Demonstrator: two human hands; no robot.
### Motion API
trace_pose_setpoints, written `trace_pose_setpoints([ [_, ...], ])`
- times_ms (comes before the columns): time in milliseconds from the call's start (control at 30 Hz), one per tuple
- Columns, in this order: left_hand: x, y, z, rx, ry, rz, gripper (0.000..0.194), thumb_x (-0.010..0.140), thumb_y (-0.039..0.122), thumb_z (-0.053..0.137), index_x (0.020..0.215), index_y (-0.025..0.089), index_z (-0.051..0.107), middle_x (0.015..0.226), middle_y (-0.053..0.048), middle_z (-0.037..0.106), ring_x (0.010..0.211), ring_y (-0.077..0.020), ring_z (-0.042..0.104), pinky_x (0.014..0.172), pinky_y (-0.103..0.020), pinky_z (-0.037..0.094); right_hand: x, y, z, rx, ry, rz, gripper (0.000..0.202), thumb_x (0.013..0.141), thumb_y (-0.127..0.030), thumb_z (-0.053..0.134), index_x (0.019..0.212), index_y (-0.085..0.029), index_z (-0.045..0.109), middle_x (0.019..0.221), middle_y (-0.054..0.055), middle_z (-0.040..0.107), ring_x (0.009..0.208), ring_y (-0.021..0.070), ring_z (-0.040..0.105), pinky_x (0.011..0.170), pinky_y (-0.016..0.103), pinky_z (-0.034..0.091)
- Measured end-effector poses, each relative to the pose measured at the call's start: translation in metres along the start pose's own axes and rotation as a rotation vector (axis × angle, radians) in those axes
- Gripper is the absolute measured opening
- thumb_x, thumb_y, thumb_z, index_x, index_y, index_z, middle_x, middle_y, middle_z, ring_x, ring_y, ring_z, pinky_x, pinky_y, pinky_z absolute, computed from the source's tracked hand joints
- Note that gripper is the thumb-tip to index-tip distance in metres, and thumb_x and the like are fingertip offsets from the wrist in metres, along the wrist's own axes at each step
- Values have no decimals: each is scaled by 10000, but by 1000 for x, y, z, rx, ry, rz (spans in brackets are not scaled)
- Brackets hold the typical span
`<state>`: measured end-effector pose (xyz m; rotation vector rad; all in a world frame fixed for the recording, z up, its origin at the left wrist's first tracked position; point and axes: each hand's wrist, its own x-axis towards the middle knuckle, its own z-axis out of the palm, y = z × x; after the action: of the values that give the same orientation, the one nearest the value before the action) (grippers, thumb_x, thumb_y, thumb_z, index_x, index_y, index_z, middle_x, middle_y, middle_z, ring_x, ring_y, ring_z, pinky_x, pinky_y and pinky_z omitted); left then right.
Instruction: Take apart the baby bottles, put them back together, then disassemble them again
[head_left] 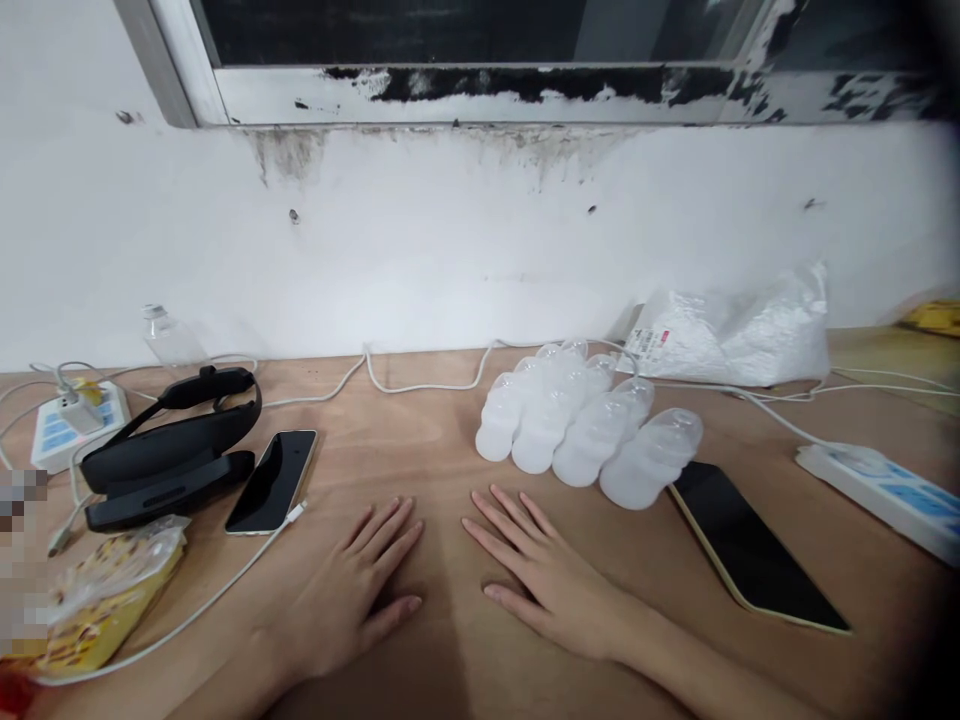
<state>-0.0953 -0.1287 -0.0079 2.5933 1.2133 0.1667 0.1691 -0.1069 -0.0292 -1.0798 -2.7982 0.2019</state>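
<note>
My left hand lies flat on the wooden table, fingers spread and pointing away from me, holding nothing. Opposite it, my right hand rests palm down with its fingers apart, also holding nothing. Several translucent white bottles with clear domed caps stand grouped just beyond my right hand. A black-screened phone lies to the right of them. Beyond my left hand is a smaller phone, with a white cable's plug at its near edge.
A black headset, a clear bottle, a power strip and a yellow snack bag are at the left. White plastic packaging lies by the wall; another power strip is at the right. White cables run along the back.
</note>
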Motion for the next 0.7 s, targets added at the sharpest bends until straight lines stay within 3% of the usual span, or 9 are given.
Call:
trace_pose_setpoints([
  [100, 0, 1, -4, -1, 4, -5, 586, 848, 454, 362, 1349, 274, 117, 1416, -42, 147, 1288, -253, 173, 1035, -483, 203, 6, 2, -16, -112, 148, -3, 497, 850, -351, 390, 1322, -218, 306, 1422, 62, 203, 1302, 261, 102, 1014, 471, 241],
  [200, 1, 1, -6, 10, -21, -15, 587, 847, 473, 345, 1350, 267, 123, 1415, -49, 159, 1288, -255, 175, 1032, -488, 203, 26, 8, -53, -277, 381, 60, 424, 858, -259, 374, 1272, -170, 373, 1387, 98, 269, 1244, 271, 249, 989, 456, 284],
  [267, 1, 0, -5, 14, -21, -3, 587, 847, 471, 344, 1351, 256, 135, 1415, -57, 171, 1289, -254, 175, 1034, -483, 202, 45, 13, -81, -341, 453, 178, 431, 855, -277, 377, 1262, -136, 362, 1375, 146, 255, 1168, 293, 352, 910, 454, 368],
  [400, -3, 0, -1, 59, 49, -10, 561, 835, 458, 378, 1332, 241, 235, 1409, -69, 228, 1259, -278, 264, 1008, -479, 258, 79, 16, -109, -429, 306, 344, 445, 830, -347, 429, 1222, -143, 384, 1237, 169, 393, 962, 294, 525, 648, 390, 481],
  [533, 2, 5, -10, 72, 293, -88, 460, 838, 326, 405, 1273, 201, 322, 1389, -99, 268, 1225, -269, 322, 989, -450, 301, 90, 7, -107, -510, 200, 342, 296, 810, -263, 475, 1077, -138, 508, 1086, 135, 482, 729, 230, 594, 525, 317, 453],
  [600, 18, 8, -18, 10, 417, -77, 495, 830, 279, 422, 1288, 189, 260, 1381, -106, 268, 1250, -232, 280, 1012, -410, 285, 89, 2, -106, -502, 206, 289, 225, 806, -254, 483, 981, -136, 561, 1031, 116, 498, 648, 197, 589, 500, 300, 436],
  [700, 56, 9, -28, -98, 515, -50, 642, 779, 320, 516, 1309, 187, 179, 1384, -124, 240, 1275, -229, 220, 1024, -415, 259, 84, -7, -107, -418, 245, 224, 148, 797, -245, 499, 836, -140, 597, 980, 88, 506, 622, 169, 576, 508, 285, 430],
])
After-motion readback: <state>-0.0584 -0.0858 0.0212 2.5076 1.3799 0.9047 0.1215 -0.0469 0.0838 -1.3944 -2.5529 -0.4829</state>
